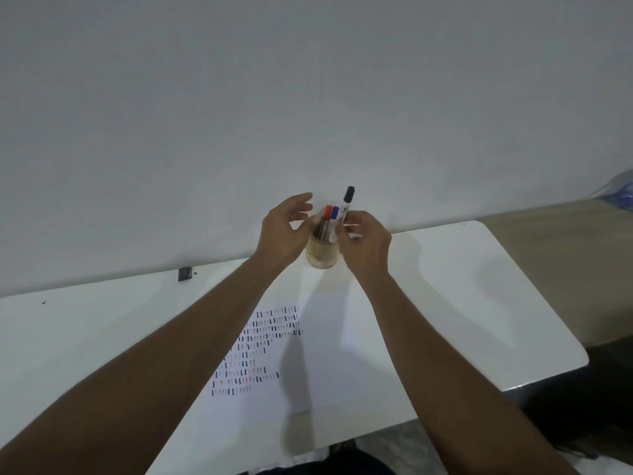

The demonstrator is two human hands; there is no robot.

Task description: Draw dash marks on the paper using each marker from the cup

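A pale wooden cup (321, 256) stands at the far edge of the white table, against the wall. A red-capped marker (328, 212) and a blue-capped marker (335, 212) stand in it. My right hand (367, 246) grips a black-capped marker (347, 200), upright, with its cap well above the other two at the cup's right rim. My left hand (281, 231) hovers just left of the cup, fingers spread, holding nothing. The paper (318, 354) lies below the cup with several rows of red, blue and black dash marks on its left half.
The white table (462, 303) ends at a rounded right corner, with floor beyond. A small black object (185, 273) lies by the wall at the left. The wall rises directly behind the cup.
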